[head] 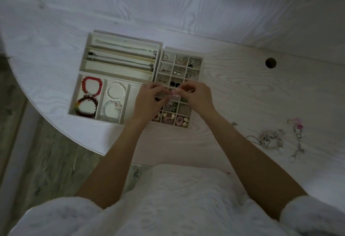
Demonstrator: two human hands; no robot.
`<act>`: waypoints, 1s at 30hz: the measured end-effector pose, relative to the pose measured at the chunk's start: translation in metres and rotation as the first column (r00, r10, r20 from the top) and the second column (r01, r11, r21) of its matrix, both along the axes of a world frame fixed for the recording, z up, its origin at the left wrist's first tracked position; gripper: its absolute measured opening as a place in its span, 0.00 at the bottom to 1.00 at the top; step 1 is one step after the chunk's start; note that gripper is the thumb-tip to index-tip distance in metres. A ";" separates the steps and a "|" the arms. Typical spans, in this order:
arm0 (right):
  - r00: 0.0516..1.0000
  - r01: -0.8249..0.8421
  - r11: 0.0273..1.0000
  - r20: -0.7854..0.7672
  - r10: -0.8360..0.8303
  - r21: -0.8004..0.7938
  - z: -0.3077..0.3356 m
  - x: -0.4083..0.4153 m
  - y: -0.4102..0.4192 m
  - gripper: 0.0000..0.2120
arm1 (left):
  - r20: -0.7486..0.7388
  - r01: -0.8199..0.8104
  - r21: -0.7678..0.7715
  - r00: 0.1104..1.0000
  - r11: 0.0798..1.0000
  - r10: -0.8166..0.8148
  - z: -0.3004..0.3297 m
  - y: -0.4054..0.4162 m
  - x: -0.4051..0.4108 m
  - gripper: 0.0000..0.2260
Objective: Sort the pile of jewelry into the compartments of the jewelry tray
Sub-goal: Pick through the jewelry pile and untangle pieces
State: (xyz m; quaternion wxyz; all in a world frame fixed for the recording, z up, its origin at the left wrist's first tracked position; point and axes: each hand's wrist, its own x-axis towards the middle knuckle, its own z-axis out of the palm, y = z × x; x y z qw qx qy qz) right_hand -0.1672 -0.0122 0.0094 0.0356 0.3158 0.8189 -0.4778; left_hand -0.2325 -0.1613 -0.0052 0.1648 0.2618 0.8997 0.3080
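Bare white table (233,90) lies open right of the jewelry tray (158,62), up to the leftover pile of jewelry (272,138) near the right edge; the curved table edge runs close on the tray's left. Over the small-grid section, the left hand (147,101) and right hand (197,97) meet, curled fingertips pinching a pink earring (174,93). Red bracelet (91,84) and pearl bracelet (115,91) fill the near-left compartments; chains (121,58) lie in the long slots

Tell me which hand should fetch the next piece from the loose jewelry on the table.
Right. The remaining pile and the keychain-like piece lie on the table at the person's right, nearer the right hand. The left hand would have to cross over. Both hands now pinch a small pink piece over the grid tray.
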 end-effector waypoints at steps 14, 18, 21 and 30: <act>0.955 -0.201 0.739 -0.040 0.294 0.644 -0.002 0.010 -0.001 0.04 | -0.352 0.086 -0.099 0.929 0.991 -0.116 0.003 -0.005 -0.012 0.11; 0.886 -0.336 0.596 0.030 0.464 0.729 -0.008 0.015 -0.005 0.01 | -0.338 0.182 -0.166 0.913 0.969 -0.229 -0.001 -0.008 -0.008 0.14; 0.871 -0.402 0.556 0.116 0.478 0.727 -0.011 0.016 -0.009 0.01 | -0.320 0.209 -0.222 0.907 0.952 -0.274 -0.003 -0.008 -0.005 0.15; 0.873 -0.408 0.552 0.133 0.470 0.728 -0.013 0.016 -0.016 0.07 | -0.428 0.229 -0.330 0.829 0.916 -0.361 0.002 -0.003 0.001 0.14</act>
